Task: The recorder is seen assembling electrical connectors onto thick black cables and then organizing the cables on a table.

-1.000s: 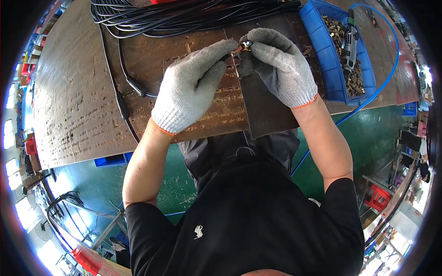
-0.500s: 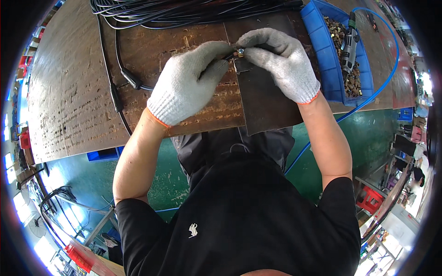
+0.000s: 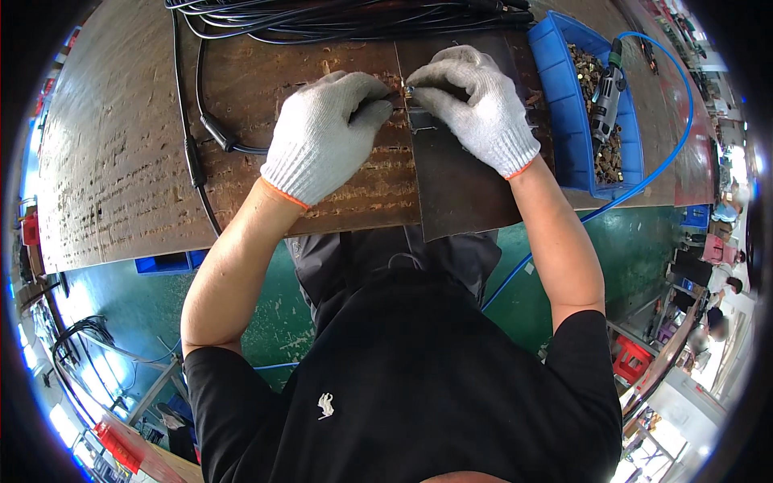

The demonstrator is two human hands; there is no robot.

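Both my hands wear white knit gloves with orange cuffs and meet over the wooden table. Between finger and thumb of my right hand (image 3: 481,109) is a small brass fitting (image 3: 408,92) with a shiny screw-like top. My left hand (image 3: 322,137) is closed just to its left, fingers and thumb together around the end of a black cable (image 3: 251,150), which runs in under the glove. The cable tip is mostly hidden by the fingers. Below the fitting lies a dark flat sheet (image 3: 459,181) hanging over the table's front edge.
A blue bin (image 3: 561,97) of small brass pieces stands at the right, with a grey power tool (image 3: 607,105) resting across it. A blue hose (image 3: 680,145) loops from the tool past the table edge. Coiled black cables (image 3: 338,22) lie at the back of the wooden table (image 3: 121,161).
My hands stay close together at the fitting; the right one has shifted slightly left with it. The left fingertips have drawn back a little from it. The whole view has shifted slightly.
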